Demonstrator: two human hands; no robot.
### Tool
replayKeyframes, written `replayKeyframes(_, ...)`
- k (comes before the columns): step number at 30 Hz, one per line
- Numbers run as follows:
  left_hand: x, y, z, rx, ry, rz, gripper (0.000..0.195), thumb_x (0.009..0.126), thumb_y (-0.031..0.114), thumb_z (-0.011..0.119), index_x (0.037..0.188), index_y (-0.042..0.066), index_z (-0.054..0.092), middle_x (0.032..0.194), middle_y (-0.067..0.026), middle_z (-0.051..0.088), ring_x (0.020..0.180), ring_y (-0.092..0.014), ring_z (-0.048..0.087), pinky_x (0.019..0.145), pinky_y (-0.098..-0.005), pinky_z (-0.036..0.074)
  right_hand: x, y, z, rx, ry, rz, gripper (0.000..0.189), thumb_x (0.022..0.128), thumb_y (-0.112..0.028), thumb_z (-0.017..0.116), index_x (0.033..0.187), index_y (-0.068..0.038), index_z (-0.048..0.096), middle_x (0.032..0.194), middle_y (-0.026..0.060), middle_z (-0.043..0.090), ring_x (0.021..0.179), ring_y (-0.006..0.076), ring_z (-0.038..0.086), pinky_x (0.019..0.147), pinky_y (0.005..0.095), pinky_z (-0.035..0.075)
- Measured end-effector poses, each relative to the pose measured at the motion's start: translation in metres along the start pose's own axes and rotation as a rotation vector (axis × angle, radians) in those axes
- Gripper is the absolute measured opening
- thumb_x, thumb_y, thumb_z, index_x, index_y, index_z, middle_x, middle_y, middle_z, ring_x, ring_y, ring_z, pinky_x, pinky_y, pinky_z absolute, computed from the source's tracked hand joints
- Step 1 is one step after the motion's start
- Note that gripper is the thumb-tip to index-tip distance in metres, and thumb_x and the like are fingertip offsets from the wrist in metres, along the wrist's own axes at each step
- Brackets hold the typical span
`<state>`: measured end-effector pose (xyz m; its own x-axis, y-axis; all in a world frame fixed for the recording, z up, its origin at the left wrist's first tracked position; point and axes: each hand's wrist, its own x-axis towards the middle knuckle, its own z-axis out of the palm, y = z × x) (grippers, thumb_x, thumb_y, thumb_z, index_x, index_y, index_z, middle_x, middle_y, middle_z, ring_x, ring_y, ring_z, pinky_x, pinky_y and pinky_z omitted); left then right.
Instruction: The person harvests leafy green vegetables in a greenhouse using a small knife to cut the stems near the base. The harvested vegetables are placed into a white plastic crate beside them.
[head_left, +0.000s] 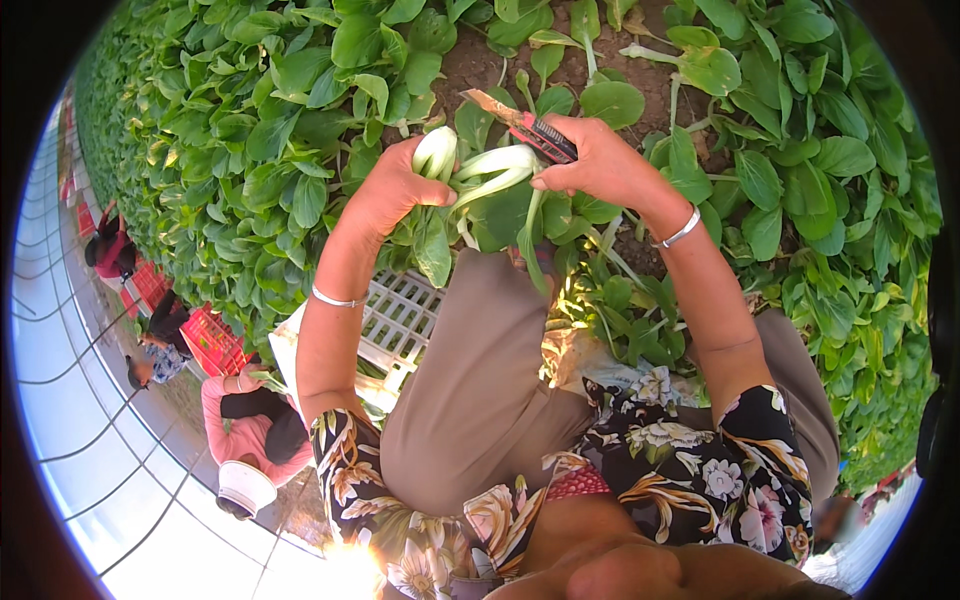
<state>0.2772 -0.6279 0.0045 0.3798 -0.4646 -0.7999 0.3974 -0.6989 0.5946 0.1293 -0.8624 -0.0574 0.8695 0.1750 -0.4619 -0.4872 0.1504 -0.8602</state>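
Two pale-stemmed heads of leafy greens, like bok choy, are between my hands. My left hand (409, 184) is closed round one head (435, 154), its white base pointing up and its leaves hanging below. In my right hand (600, 161) is a red and black utility knife (546, 136), its soiled blade pointing up and left, away from the stems. The fingers of that same hand also touch the stem of the second head (499, 169), which lies on its side between both hands. Whether my left fingers also hold this second head, I cannot tell.
Dense leafy greens (262, 112) grow to the left and right, with brown soil (487, 60) and loose leaves ahead. A white plastic crate (397, 315) stands beside my left knee. Several people work at the far left, one in a pink top (247, 435), near red crates (214, 341).
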Motion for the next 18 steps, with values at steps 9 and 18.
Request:
replayKeyframes(9,-0.002,-0.002,0.008,-0.014,0.063,0.082,0.040,0.065,-0.001,0.076,0.105,0.002,0.067,0.091,-0.0001,0.065,0.081,-0.010,0.059,0.075,-0.0261,0.049,0.005,-0.002,0.011,0.167,0.100,0.038,0.043,0.078,-0.018,0.083,0.115,-0.004,0.064,0.073,-0.0014,0.061,0.056,0.0061,0.057,0.046,0.0239,0.041)
replayKeyframes(18,-0.027,0.014,0.014,0.590,0.139,0.292,0.033,0.069,-0.004,0.071,0.099,0.001,0.059,0.084,-0.0083,0.056,0.077,-0.019,0.059,0.072,-0.0326,0.048,-0.003,-0.005,0.005,-0.007,-0.082,0.124,0.026,0.075,-0.014,0.077,0.098,-0.002,0.069,0.067,-0.0011,0.061,0.052,0.0075,0.057,0.046,0.0246,0.042)
